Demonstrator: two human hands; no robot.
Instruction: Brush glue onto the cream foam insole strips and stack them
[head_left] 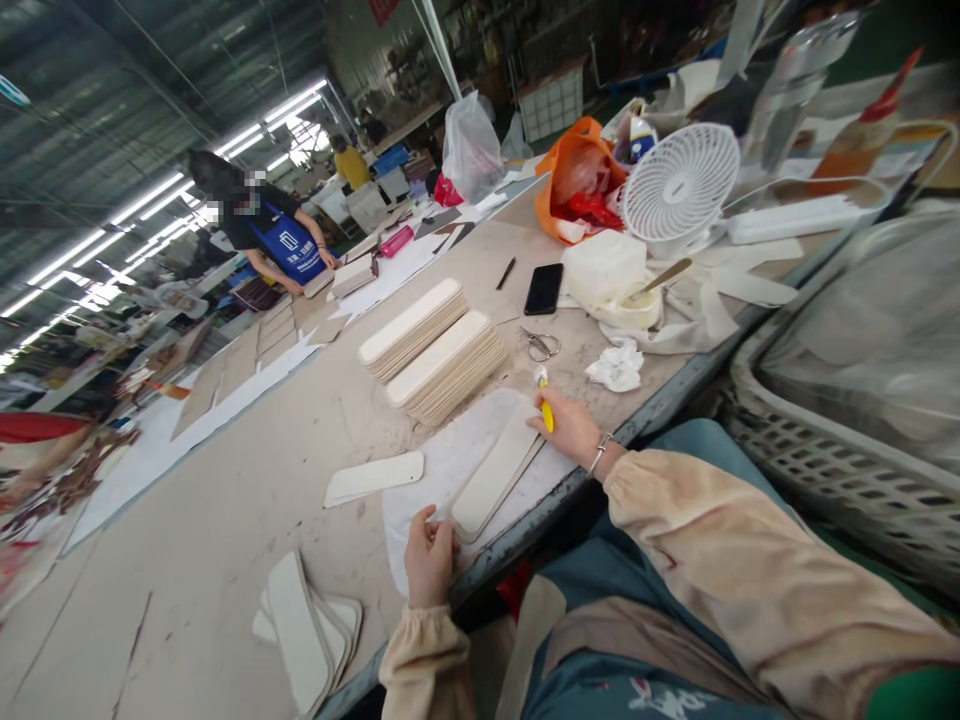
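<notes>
My right hand [571, 428] grips a small yellow tool [547, 415] with a white tip, too small to identify. That hand is over the upper end of a long off-white panel [495, 472] with rounded corners, which overlaps another panel on a white sheet [409, 530]. At the panel's lower end is my left hand [430, 560], its fingers loosely curled and apart; whether they touch the panel I cannot tell. Another pale panel [375, 478] lies left of the sheet. Two neat stacks of panels [450, 370] stand beyond it, and several fanned panels [304, 630] lie at the near left.
Scissors [541, 346], a black phone [544, 289], a pen [506, 274] and crumpled tissue [616, 366] lie beyond my right hand. A white fan [679, 185] and orange bag [559, 185] stand behind. A plastic basket [825, 430] is right; a co-worker [277, 235] stands across the table.
</notes>
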